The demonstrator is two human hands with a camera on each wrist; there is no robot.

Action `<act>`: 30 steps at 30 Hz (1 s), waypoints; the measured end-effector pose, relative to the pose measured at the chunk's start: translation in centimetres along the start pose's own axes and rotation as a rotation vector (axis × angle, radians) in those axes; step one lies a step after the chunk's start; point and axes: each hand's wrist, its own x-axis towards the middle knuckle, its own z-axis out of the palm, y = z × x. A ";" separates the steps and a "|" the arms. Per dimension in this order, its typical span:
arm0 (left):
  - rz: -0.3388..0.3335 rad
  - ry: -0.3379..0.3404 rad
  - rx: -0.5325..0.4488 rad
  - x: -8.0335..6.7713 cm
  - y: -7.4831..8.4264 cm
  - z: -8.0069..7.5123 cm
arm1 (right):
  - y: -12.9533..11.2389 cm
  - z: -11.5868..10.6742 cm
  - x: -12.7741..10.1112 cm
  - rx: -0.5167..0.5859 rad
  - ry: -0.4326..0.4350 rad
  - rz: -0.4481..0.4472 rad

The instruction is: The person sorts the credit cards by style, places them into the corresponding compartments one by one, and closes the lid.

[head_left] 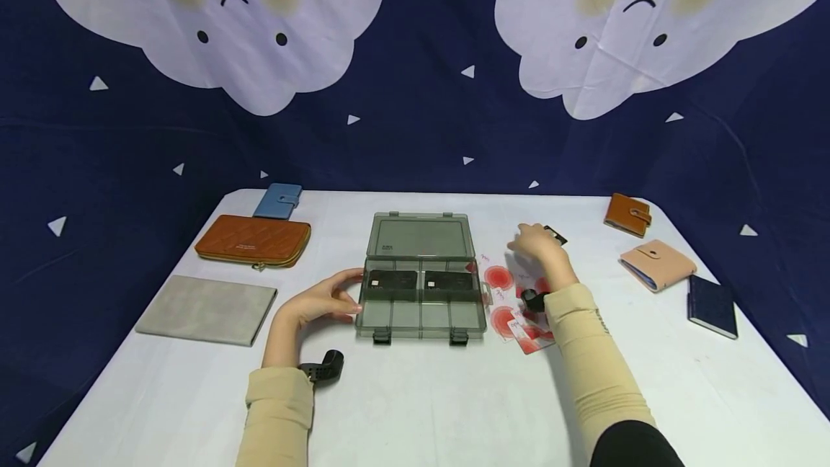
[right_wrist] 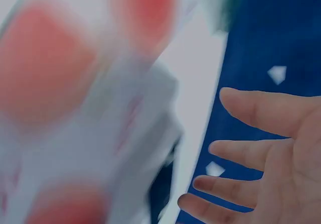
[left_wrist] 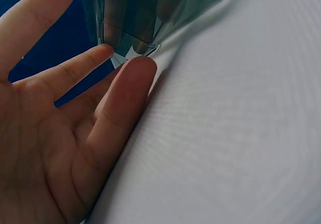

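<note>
A smoky transparent box (head_left: 420, 321) lies open mid-table with its lid (head_left: 420, 236) flat behind it. Two black cards (head_left: 391, 280) (head_left: 449, 281) lie in its rear compartments. My left hand (head_left: 327, 301) touches the box's left wall with straight fingers; in the left wrist view the fingertips (left_wrist: 108, 50) meet the box corner (left_wrist: 135, 13). My right hand (head_left: 538, 245) hovers with spread fingers (right_wrist: 251, 153) over several red-and-white cards (head_left: 512, 308) fanned out to the right of the box, blurred in the right wrist view (right_wrist: 75, 108). A black card (head_left: 558, 235) lies just beyond that hand.
On the white table (head_left: 415, 395), a brown long wallet (head_left: 253, 240), a blue wallet (head_left: 279, 200) and a grey pouch (head_left: 206, 308) lie at left. A brown wallet (head_left: 627, 213), a pink wallet (head_left: 656, 264) and a navy wallet (head_left: 712, 305) lie at right.
</note>
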 end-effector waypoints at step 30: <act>0.007 0.006 0.010 0.1 0.0 0.3 | 6.6 -0.8 0.4 0.140 -0.064 0.275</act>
